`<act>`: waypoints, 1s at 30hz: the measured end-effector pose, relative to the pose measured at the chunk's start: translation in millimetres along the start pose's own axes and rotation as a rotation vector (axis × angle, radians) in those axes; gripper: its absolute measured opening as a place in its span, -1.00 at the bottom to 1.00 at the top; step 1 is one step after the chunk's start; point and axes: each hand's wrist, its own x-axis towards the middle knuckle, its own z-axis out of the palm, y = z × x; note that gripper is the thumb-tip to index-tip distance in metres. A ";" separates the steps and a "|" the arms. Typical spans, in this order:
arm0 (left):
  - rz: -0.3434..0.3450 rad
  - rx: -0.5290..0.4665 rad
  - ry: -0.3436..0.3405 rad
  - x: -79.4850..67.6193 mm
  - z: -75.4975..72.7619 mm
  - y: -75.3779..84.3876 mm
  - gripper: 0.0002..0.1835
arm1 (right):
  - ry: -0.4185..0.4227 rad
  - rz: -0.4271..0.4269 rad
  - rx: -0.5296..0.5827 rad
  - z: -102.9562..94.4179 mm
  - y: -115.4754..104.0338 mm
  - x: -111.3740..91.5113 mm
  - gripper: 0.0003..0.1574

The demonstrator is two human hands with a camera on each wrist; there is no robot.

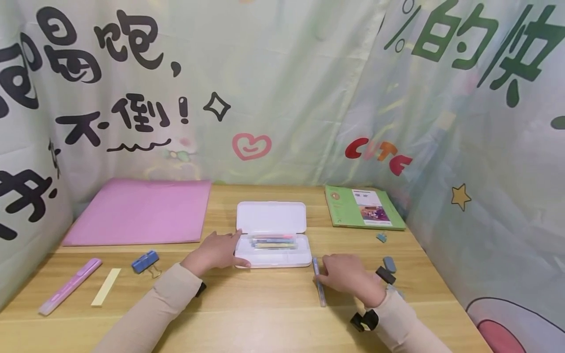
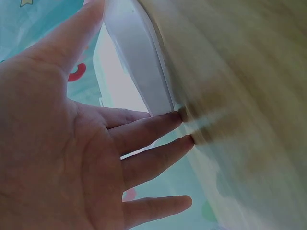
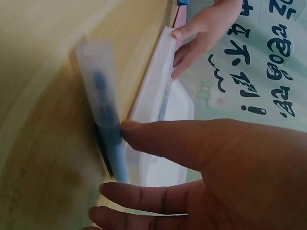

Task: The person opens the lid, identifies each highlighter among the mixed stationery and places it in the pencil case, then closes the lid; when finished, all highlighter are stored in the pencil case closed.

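An open white pencil case [image 1: 273,261] lies mid-table, lid tipped back, with several pens [image 1: 273,241] inside. My left hand [image 1: 219,252] spans its left end, thumb at the front corner and another finger by the hinge. In the left wrist view, the fingers [image 2: 148,134] stretch out fairly straight, fingertips right at the case's edge. To the right of the case, my right hand [image 1: 346,274] holds a blue pen [image 1: 319,284] with a clear cap. The right wrist view has the thumb against the pen's barrel [image 3: 112,143] and a forefinger crossing its lower end.
A pink folder [image 1: 145,211], lilac stick-shaped case [image 1: 70,287], pale yellow strip [image 1: 106,287] and blue binder clip [image 1: 144,261] lie to the left. A green book [image 1: 366,208], small blue item [image 1: 381,237] and blue-grey eraser-like block [image 1: 389,264] are right. Printed curtains [image 1: 282,98] enclose the table.
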 end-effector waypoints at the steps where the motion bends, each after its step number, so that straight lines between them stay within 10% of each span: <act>1: 0.001 0.001 0.002 0.1 0.1 -0.2 0.13 | 0.001 0.002 -0.003 0.5 -1.0 -0.9 -0.54; 20: 0.006 -0.001 -0.001 -3.7 -3.1 1.2 0.12 | 0.153 0.026 0.105 -1.4 -5.2 11.4 -0.68; 30: -0.009 0.005 -0.004 -0.4 0.3 -0.1 0.13 | 0.403 -0.240 -0.018 -9.9 -38.6 54.3 -0.86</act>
